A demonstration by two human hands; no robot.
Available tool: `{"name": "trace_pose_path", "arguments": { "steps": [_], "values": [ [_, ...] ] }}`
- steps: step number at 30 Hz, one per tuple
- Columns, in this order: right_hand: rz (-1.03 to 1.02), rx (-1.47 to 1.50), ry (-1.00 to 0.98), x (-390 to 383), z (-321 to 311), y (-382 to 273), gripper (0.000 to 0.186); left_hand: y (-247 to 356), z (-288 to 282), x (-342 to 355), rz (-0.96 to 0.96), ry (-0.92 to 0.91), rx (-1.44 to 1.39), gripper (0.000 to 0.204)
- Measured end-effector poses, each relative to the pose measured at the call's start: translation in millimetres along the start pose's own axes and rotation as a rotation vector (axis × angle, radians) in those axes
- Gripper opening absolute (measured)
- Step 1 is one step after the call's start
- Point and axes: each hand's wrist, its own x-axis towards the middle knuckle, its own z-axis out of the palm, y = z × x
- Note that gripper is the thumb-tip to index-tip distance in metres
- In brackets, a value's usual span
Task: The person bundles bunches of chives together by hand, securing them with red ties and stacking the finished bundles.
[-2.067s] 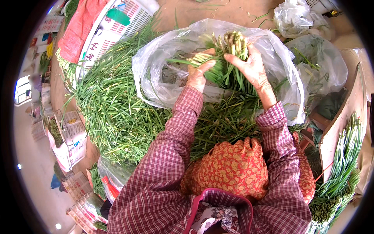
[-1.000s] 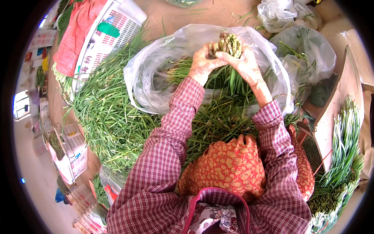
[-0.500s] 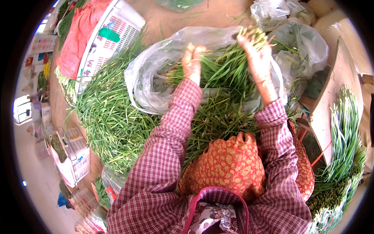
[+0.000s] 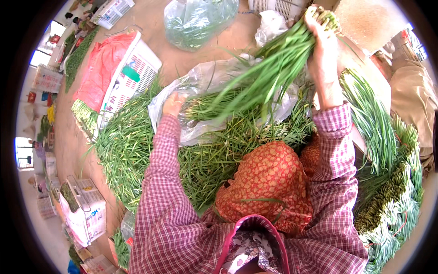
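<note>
Both hands are busy. At upper right, my right hand (image 4: 321,43) clamps a bunch of green stalks (image 4: 269,73); my left hand (image 4: 174,104) pinches the clear plastic bag (image 4: 200,91) at centre.

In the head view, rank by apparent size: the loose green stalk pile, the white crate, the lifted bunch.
1. Stalk pile, clearly largest.
2. White crate and lifted bunch in the right hand look alike; unranked.

Single head view, steep downward, close over green stalks (image 4: 137,150).
</note>
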Motion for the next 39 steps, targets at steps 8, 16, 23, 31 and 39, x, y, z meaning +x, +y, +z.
{"name": "trace_pose_path", "arguments": {
  "steps": [8,16,23,31,39],
  "values": [
    [0.128,0.690,-0.327,-105.0,87.6,-34.6,0.024,264.9,-59.1,-121.6,0.750,-0.905,-0.616,0.105],
    [0.243,0.873,-0.391,-173.9,126.0,-38.2,0.032,203.5,-21.1,-284.1,0.317,-1.562,-1.104,0.118],
    [0.396,0.681,-0.489,-178.7,126.9,-11.6,0.055,174.2,-51.5,-335.1,-0.128,-1.275,-1.009,0.114],
    [0.484,-0.039,-0.676,-204.4,111.0,-18.5,0.096,157.4,-97.5,-322.0,-0.075,-0.895,-0.825,0.069],
    [0.154,-0.382,-0.843,-208.5,106.4,-16.7,0.044,153.4,-114.3,-316.5,0.010,-0.943,-0.850,0.072]
  ]
}}
